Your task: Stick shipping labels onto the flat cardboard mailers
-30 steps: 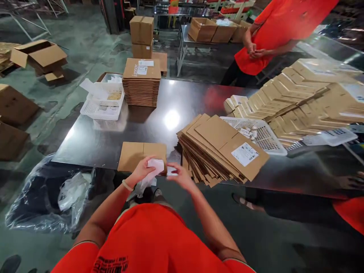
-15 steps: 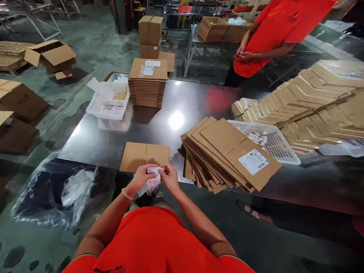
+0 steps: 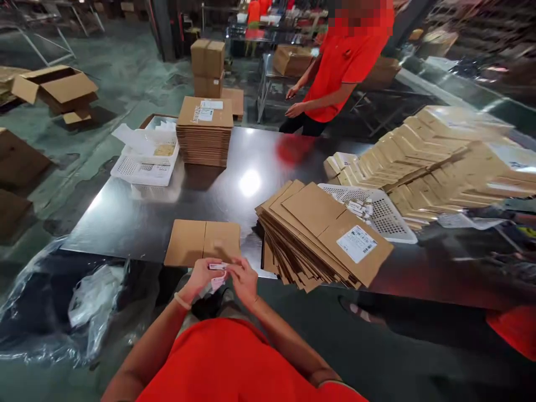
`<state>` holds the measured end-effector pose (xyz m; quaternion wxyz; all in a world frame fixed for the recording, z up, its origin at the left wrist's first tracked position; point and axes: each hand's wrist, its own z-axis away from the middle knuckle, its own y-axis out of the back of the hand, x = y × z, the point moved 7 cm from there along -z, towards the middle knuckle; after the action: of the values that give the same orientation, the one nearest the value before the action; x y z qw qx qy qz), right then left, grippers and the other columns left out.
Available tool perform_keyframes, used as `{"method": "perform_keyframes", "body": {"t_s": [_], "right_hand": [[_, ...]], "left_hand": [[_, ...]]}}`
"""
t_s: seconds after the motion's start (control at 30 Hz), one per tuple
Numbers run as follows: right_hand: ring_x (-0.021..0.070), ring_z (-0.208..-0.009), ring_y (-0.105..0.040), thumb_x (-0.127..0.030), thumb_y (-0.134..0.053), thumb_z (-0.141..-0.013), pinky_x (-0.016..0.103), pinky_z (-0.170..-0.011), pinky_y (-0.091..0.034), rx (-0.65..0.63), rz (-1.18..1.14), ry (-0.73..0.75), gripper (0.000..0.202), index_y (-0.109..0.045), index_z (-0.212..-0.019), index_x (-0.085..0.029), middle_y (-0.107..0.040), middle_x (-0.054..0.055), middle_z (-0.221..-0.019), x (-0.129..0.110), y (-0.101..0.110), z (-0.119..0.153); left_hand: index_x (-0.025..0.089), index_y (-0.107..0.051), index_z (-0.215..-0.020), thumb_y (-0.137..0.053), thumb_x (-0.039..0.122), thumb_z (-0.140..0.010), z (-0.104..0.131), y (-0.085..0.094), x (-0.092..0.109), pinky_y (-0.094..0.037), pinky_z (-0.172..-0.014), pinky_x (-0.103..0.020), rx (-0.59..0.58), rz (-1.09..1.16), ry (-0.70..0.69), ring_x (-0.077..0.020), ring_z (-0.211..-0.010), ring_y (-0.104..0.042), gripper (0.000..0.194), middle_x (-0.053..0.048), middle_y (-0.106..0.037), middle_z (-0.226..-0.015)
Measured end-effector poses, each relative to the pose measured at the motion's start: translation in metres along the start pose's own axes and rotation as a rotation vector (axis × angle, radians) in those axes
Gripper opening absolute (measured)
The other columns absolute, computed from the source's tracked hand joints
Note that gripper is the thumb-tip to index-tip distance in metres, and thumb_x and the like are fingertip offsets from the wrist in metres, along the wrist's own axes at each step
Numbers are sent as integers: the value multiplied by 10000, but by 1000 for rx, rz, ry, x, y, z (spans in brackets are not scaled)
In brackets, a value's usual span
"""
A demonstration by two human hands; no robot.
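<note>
Near the front edge of the metal table, my left hand [image 3: 201,276] is closed on a small white label bundle [image 3: 218,267]. My right hand [image 3: 244,279] pinches the other end of the same bundle. A pinkish-white strip [image 3: 218,282] hangs below it between the hands. Just beyond my fingers a flat folded cardboard piece [image 3: 188,240] lies on the table. To the right is a fanned stack of flat cardboard [image 3: 318,218], its top sheet bearing a white label [image 3: 357,244].
The metal table [image 3: 209,195] also holds a neat cardboard stack [image 3: 205,134], white baskets [image 3: 144,170] [image 3: 393,215] and rows of folded cartons [image 3: 419,151]. A person in red [image 3: 339,72] stands beyond it. A plastic-lined bin [image 3: 54,301] sits at the lower left.
The label sheet, spread flat between my hands before, now shows as a narrow bundle. The view has shifted right. The person across the table has moved their hands apart.
</note>
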<state>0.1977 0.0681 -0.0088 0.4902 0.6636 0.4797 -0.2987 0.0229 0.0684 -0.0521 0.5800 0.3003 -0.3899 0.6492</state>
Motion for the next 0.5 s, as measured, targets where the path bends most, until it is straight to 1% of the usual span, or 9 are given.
{"method": "perform_keyframes", "body": {"t_s": [0.07,0.17,0.23,0.33,0.4,0.43,0.5], "right_hand": [[236,-999,-730,-281,-627,-940,359,-834,-591,5,-27,-37,222,-817,-828,-256,-768,91,-1136,15,0,-10],[255,-1014,-708,-273,-671,-876,366,-831,-575,19,-27,-166,159,-745,-744,-223,-750,107,-1069,52,-3,-46],[272,-1028,-689,-247,-678,-842,395,-891,-560,12,23,-233,156,-673,-689,-220,-732,105,-989,78,-10,-78],[280,-1060,-653,-187,-675,-807,429,-996,-520,-43,155,-310,180,-588,-655,-230,-700,83,-920,107,-29,-120],[276,-1083,-636,-161,-682,-807,434,-1024,-503,-89,244,-343,175,-584,-675,-220,-706,94,-1001,119,-42,-136],[276,-1112,-629,-160,-686,-821,438,-1039,-496,-121,297,-354,162,-596,-695,-211,-711,107,-1077,123,-48,-140],[297,-1225,-605,-168,-693,-852,465,-1078,-477,-191,395,-367,102,-646,-764,-191,-689,139,-1280,128,-57,-141]], "left_hand": [[114,-834,-880,-1028,312,-406,0,-3,-25,-585,-877,-386,-68,14,113,-268,-835,-759,548,-103,-827,-860],[114,-834,-824,-1048,332,-357,3,-7,-64,-594,-877,-405,-98,25,237,-284,-833,-760,558,-115,-826,-838],[110,-836,-828,-1048,379,-383,3,-10,-84,-604,-845,-408,-90,43,269,-283,-802,-758,562,-127,-827,-835],[118,-828,-865,-1016,431,-489,-2,-15,-103,-608,-840,-397,-78,66,283,-278,-817,-764,524,-130,-832,-872],[132,-817,-879,-984,434,-557,-7,-14,-113,-607,-858,-400,-64,67,282,-280,-842,-766,472,-120,-831,-891],[142,-813,-884,-972,427,-577,-9,-12,-118,-605,-873,-403,-59,61,280,-284,-861,-767,448,-114,-831,-900],[161,-807,-871,-971,400,-569,-9,-5,-127,-599,-913,-412,-53,33,274,-298,-908,-762,418,-96,-829,-897]]}}
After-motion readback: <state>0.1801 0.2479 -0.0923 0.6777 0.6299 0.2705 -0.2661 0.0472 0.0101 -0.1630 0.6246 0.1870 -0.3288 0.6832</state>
